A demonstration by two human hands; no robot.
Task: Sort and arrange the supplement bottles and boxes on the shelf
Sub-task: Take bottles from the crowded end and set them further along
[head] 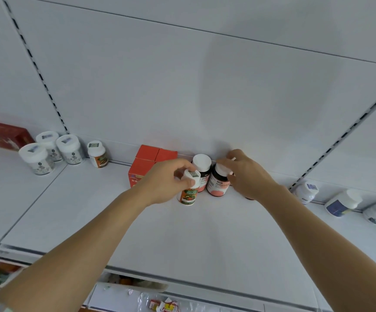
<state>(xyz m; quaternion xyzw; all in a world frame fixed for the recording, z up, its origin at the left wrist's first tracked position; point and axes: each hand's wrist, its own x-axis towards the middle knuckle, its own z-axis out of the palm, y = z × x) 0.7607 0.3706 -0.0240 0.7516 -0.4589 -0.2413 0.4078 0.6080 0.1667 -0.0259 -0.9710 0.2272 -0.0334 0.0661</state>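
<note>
left hand [169, 176] gripping white bottle [188, 190] (upright), right hand [245, 174] gripping dark bottle [219, 182]

Left hand [166, 176]: grips small white bottle [188, 191] by cap.
Right hand [248, 174]: holds dark bottle [218, 183] on shelf [205, 233].

The shelf [182, 239] held roughly ten white-capped bottles [201, 170] and three, perhaps four, red boxes [146, 164].
</note>
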